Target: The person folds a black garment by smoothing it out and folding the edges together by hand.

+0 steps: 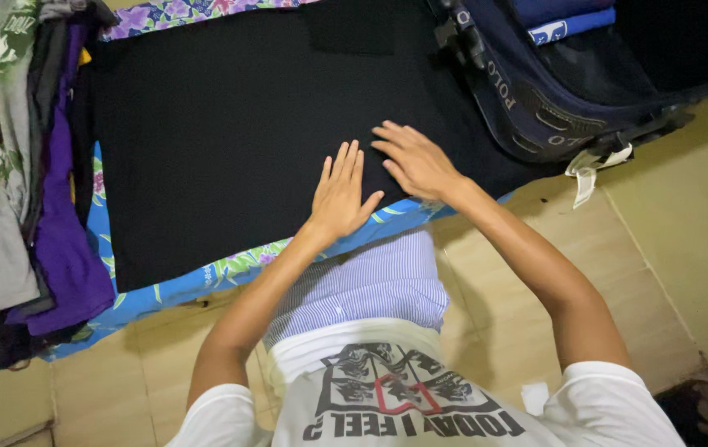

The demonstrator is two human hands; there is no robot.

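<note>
Two hands flat on black garment (221,141), which is spread on a floral blue bedsheet (172,285); its long axis runs left-right, most cloth lies left of and beyond the hands. Far left: pile of clothes (31,182), purple and green print. Left hand (340,194) open, fingers together, palm pressing near edge. Right hand (414,161) open, fingers spread, touching cloth just beside it. Navy suitcase (553,91) at right.

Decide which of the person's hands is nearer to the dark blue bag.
Right. The right hand lies flat on the black garment, just left of the dark blue bag; the left hand lies farther left.
</note>
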